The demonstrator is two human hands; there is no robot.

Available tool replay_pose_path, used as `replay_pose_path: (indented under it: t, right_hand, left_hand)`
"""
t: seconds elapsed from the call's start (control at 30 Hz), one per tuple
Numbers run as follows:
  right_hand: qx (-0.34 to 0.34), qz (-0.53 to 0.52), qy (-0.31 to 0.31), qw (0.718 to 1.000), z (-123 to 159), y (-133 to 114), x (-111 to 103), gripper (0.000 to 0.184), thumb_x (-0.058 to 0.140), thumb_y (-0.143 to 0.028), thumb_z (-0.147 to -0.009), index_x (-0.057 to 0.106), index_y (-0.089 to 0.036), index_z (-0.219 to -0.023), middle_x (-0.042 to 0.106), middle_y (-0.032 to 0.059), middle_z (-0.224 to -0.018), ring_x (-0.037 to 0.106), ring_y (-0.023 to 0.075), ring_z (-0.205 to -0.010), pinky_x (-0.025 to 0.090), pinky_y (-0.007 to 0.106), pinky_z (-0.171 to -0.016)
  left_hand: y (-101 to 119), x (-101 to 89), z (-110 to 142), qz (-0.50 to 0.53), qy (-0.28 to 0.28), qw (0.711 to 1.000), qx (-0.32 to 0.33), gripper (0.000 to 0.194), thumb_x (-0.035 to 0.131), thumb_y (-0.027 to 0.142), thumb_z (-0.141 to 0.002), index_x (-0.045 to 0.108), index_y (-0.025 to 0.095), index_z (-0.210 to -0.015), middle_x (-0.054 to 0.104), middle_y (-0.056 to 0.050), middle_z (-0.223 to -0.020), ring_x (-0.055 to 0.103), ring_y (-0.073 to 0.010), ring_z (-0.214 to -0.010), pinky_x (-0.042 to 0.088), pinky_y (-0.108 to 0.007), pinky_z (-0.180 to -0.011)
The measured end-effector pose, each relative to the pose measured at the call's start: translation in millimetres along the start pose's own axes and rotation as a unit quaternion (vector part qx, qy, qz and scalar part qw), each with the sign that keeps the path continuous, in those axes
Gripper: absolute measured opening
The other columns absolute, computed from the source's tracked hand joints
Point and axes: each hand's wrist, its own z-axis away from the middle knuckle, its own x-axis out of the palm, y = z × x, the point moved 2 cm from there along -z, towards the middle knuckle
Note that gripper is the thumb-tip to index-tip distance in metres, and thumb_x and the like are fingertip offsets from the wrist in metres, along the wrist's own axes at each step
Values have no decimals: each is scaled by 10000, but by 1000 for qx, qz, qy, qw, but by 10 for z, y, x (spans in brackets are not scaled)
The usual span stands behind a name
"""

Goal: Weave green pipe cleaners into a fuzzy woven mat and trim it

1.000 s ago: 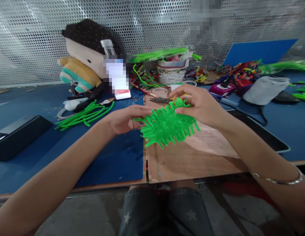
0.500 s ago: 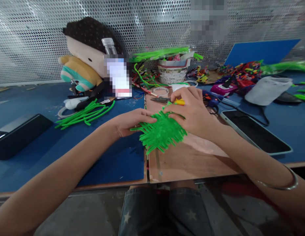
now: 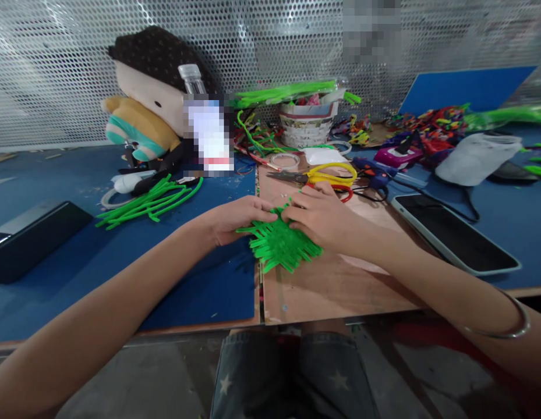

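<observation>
Left hand (image 3: pixel 237 220) is pinching the left edge of the green fuzzy piece (image 3: pixel 284 240); right hand (image 3: pixel 329 218) is gripping its upper right. Piece is hanging toward the person, above the wooden board (image 3: pixel 322 294), long axis unclear, neither hand clearly nearer.

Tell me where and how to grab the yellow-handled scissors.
Best taken by the yellow handles, from above and the right: the scissors lie flat with blades pointing left, and the right hand crowds their near side.
</observation>
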Motion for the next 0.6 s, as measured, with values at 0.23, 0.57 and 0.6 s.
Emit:
replay_pose_path:
  t: [0.23, 0.57, 0.6]
  right_hand:
    - [1, -26, -14, 1000, 4, 13, 115, 159, 438, -132, -868, 591, -173, -868, 603, 50, -843, 483, 196, -845, 195, 327, -720]
    - [11, -50, -24, 998, -4, -6, 112, 145, 448, -97, -837, 577, -162, -831, 574, 60, -838, 467, 202, -827, 226, 332, -714]
    - [22, -61, -28, 998, -5, -2, 90, 122, 464, -112, -833, 575, -163, -837, 570, 61, -853, 466, 205, -840, 237, 334, -726]
  left_hand:
    - [-19, -5, -28, 9, -3, 1000, -15, 125, 580, 92, -762, 705, 103, -765, 699, -45, -659, 629, -115, -616, 468, -216, -632]
    - [-27, -7, -26, 11, 16, 1000, -20, 168, 535, 81, -779, 700, 93, -810, 691, -46, -661, 624, -110, -592, 472, -222, -628]
    - [-29, -22, -30, 15, 20, 1000, -15, 161, 548, 86, -770, 698, 95, -825, 692, -45, -676, 627, -111, -600, 474, -224, -635]
